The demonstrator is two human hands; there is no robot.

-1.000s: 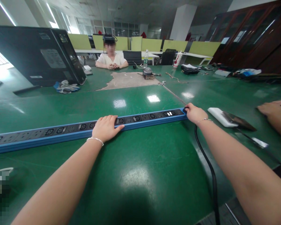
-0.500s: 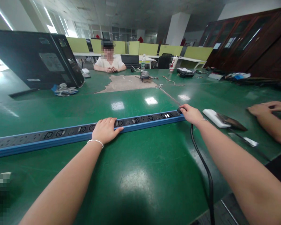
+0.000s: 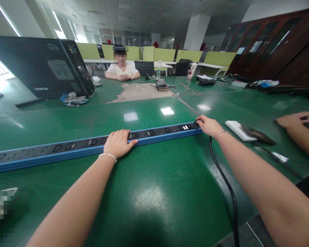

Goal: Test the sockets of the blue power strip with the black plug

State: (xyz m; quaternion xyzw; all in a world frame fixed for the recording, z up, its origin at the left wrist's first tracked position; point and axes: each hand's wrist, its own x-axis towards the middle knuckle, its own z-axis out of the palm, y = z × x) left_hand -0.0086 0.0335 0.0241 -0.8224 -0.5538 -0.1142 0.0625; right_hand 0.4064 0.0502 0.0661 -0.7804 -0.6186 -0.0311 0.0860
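Observation:
A long blue power strip [image 3: 163, 134] with a row of black sockets lies across the green table. My left hand [image 3: 119, 142] grips it near the middle, fingers over the far edge and thumb along the near side. At the strip's right end, my right hand [image 3: 208, 126] is closed on a black plug [image 3: 196, 124]. The plug is at the last socket; my fingers partly cover it, and I cannot tell how deep it sits. From beneath my right hand a thick black cable [image 3: 222, 175] hangs down past the table's near edge.
A black computer tower [image 3: 38, 68] and work gloves [image 3: 74, 99] are at the back left. Right of my hand lies a white box-like object [image 3: 239, 130], close to another person's hands [image 3: 296, 123]. Across the table sits a person [image 3: 122, 71] near a water bottle [image 3: 158, 70].
The whole view has shifted slightly as my head moved. Both hands keep the same places on the strip and the plug.

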